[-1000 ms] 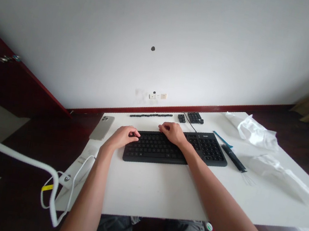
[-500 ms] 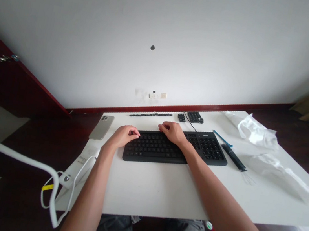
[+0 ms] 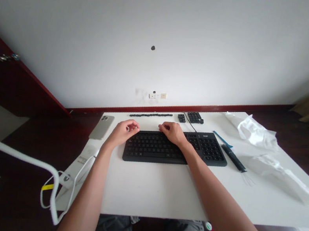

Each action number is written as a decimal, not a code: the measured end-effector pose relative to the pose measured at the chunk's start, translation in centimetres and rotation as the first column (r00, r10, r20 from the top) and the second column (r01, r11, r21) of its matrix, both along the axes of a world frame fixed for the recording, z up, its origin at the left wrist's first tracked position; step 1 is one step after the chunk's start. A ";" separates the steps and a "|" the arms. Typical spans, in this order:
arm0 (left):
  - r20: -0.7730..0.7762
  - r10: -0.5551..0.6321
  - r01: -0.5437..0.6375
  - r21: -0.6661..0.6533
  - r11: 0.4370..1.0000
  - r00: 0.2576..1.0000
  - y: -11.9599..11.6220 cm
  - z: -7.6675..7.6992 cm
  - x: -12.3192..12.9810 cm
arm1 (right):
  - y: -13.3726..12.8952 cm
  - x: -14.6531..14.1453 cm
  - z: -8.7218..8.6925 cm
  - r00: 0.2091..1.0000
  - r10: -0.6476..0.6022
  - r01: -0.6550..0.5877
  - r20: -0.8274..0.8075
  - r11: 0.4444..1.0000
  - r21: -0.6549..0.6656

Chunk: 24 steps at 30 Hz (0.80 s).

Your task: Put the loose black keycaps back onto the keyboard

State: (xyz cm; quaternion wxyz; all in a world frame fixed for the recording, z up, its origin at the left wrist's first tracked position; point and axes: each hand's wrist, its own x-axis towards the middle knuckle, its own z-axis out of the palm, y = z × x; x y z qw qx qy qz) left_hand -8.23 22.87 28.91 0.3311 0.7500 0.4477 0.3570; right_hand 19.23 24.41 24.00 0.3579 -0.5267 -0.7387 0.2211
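Observation:
A black keyboard (image 3: 160, 148) lies on the white table (image 3: 155, 195). Over its upper left corner is my left hand (image 3: 124, 131), fingers curled with thumb and fingertips close together; whatever may be between them is too small to make out. My right hand (image 3: 172, 131) rests at the keyboard's top edge, its fingers bent in a pinch, and anything in it is hidden. Behind the keyboard runs a row of small black keycaps (image 3: 151, 115). Two groups of keycaps, a small one (image 3: 182, 118) and a larger one (image 3: 194, 117), sit near the table's back edge.
A phone (image 3: 102, 127) lies at the left, above a white power strip (image 3: 67, 179) with cables. Right of the keyboard are a blue stick (image 3: 222, 138), a black brush-like tool (image 3: 233, 158) and crumpled white plastic bags (image 3: 256, 132). A white curved tube crosses the lower left.
My left hand has moved slightly up and left, from the keyboard's upper left keys to its corner. My right hand has barely moved.

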 end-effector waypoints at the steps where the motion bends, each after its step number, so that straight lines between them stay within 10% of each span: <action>1: 0.155 -0.002 0.005 -0.016 1.000 0.988 -0.3 0.5 0.4 | 0.0 0.0 0.0 1.000 -0.002 0.002 -0.002 1.000 0.000; 6: 0.749 -0.013 0.206 -0.165 0.965 0.663 -0.8 0.6 3.2 | -0.1 0.0 0.1 1.000 0.004 -0.004 -0.003 1.000 0.008; 10: 0.580 0.065 0.219 -0.406 0.887 0.812 0.5 -2.4 4.9 | -0.2 -0.1 0.3 1.000 -0.004 0.004 -0.005 1.000 0.006; 17: 0.666 0.105 0.251 -0.417 0.874 0.739 1.2 -3.3 4.0 | -0.2 -0.1 0.3 1.000 0.002 -0.002 -0.012 1.000 -0.001; 24: 0.368 0.362 -0.367 -0.059 0.928 0.857 2.5 -4.7 0.9 | -0.2 -0.1 0.3 1.000 -0.006 0.006 -0.004 1.000 -0.002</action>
